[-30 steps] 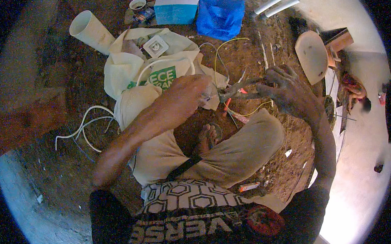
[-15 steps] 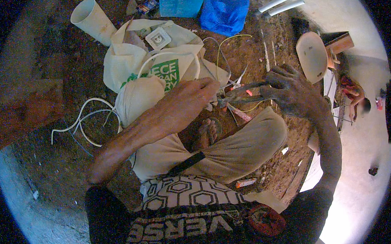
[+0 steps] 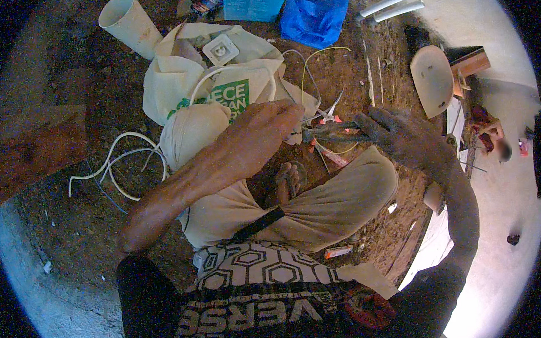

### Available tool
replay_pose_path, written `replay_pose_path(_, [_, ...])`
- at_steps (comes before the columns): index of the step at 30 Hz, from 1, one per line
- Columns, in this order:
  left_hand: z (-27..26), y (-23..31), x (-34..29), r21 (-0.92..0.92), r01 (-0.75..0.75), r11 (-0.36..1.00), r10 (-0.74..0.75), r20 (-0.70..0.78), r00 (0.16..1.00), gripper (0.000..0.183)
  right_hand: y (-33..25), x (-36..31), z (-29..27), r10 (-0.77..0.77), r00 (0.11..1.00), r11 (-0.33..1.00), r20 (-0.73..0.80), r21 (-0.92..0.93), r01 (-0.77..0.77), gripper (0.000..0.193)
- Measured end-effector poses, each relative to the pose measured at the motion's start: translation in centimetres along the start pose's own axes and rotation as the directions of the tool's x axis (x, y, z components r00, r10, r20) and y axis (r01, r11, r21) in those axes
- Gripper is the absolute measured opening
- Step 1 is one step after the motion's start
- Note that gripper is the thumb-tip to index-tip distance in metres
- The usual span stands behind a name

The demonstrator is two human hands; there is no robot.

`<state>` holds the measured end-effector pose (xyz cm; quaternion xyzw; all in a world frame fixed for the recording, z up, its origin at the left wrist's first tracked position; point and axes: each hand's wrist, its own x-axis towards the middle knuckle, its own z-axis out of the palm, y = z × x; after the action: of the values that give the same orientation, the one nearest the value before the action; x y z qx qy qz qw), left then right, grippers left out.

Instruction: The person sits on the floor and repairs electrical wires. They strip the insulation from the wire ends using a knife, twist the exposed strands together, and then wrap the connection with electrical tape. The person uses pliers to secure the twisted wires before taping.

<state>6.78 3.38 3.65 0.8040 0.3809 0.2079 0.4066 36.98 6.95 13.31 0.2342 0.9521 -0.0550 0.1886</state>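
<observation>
My left hand (image 3: 276, 122) is closed over my lap, its fingers wrapped on a white cable (image 3: 243, 67) that loops down into it. My right hand (image 3: 397, 136) is closed round the handles of pliers (image 3: 332, 132). Their jaws point left and meet the cable's end just beside my left fingertips. The exact bite of the jaws is too small to make out. Beyond the pliers, thin loose wires, a yellow one (image 3: 303, 78) among them, rise from the ground. Under my left forearm and hand lies a pale bag (image 3: 178, 83) with a green print.
A square white fitting (image 3: 221, 50) rests on the bag. Behind it stand a white bucket (image 3: 128, 28), a blue bag (image 3: 314, 17) and two white tubes (image 3: 393, 7). Coiled cable (image 3: 112, 168) lies at left. A pale basin (image 3: 431, 82) and another person (image 3: 489, 131) are at right.
My right hand has drawn its fingers in, and the plier handles, spread apart before, are now squeezed together. My left hand has barely moved.
</observation>
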Motion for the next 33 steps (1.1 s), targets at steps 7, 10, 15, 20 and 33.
replay_pose_path(7, [0.1, 0.4, -0.1, -0.044, 0.006, 0.999, -0.011, -0.105, 0.994, 0.019, -2.0, 1.4, -2.4, 0.099, 0.962, 0.821, 0.254, 0.525, -0.223, 0.033])
replay_pose_path(10, [0.2, 0.7, -0.2, -0.061, 0.023, 0.998, -0.033, -0.152, 0.988, 0.017, -0.6, -0.3, -0.7, 0.043, 0.884, 0.433, 0.466, 0.789, -0.437, 0.024])
replay_pose_path(15, [0.1, -0.4, 0.2, 0.016, -0.021, 1.0, 0.023, -0.163, 0.986, 0.015, -2.3, 0.0, -0.4, 0.207, 0.758, -0.033, 0.618, 0.779, -0.626, 0.028])
replay_pose_path(20, [-0.3, -0.2, -0.3, -0.053, -0.031, 0.998, 0.021, -0.169, 0.985, 0.019, -5.3, 1.2, -3.7, 0.402, 0.861, 0.788, 0.312, 0.362, -0.498, 0.052])
replay_pose_path(33, [-1.5, 0.7, -0.6, -0.032, 0.003, 0.999, -0.007, -0.129, 0.992, 0.031, -5.8, 1.1, -1.9, 0.247, 0.954, 0.819, -0.172, -0.489, -0.3, 0.069])
